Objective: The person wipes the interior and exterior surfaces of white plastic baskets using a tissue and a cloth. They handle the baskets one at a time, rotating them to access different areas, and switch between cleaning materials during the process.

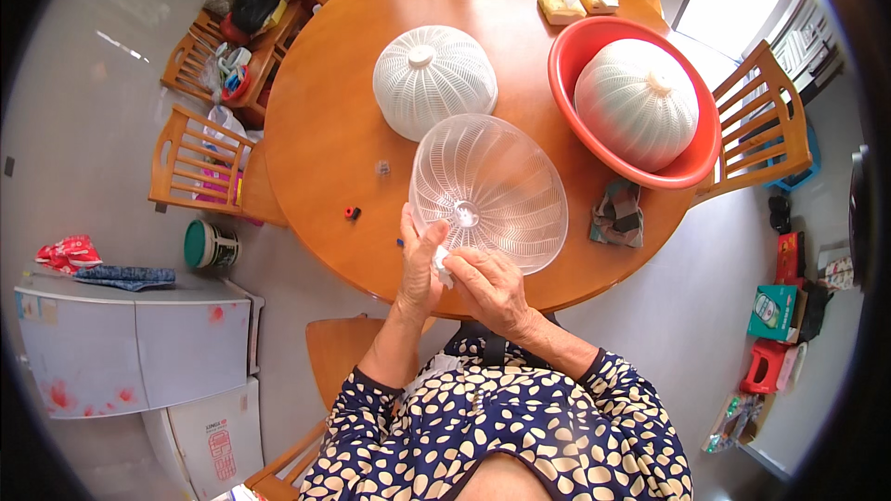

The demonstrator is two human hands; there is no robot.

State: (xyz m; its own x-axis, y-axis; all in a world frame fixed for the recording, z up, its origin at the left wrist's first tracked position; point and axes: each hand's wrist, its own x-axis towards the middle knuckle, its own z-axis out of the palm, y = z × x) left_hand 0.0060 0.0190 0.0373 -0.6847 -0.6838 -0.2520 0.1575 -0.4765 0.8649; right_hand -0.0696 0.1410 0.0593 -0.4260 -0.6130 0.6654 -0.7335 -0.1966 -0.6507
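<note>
A clear plastic mesh dome [520, 162] is tilted over the near edge of the table, with its hollow inside toward me. My left hand [422, 260] grips its lower left rim, fingers behind and thumb in front. My right hand [490, 289] is closed beside it, pinching a small crumpled white piece [443, 266] that looks like tissue or cloth. That piece sits between my two hands, just below the dome's rim. Just beyond, a white mesh dome [436, 83] lies knob up on the table.
A round wooden table [325, 130] bears a red basin [566, 121] holding another white mesh dome [640, 102]. Tissue packs [561, 0] lie at the far side, a folded patterned cloth [618, 213] at right, and a small red-black item [352, 213] at left. Wooden chairs [200, 167] surround the table.
</note>
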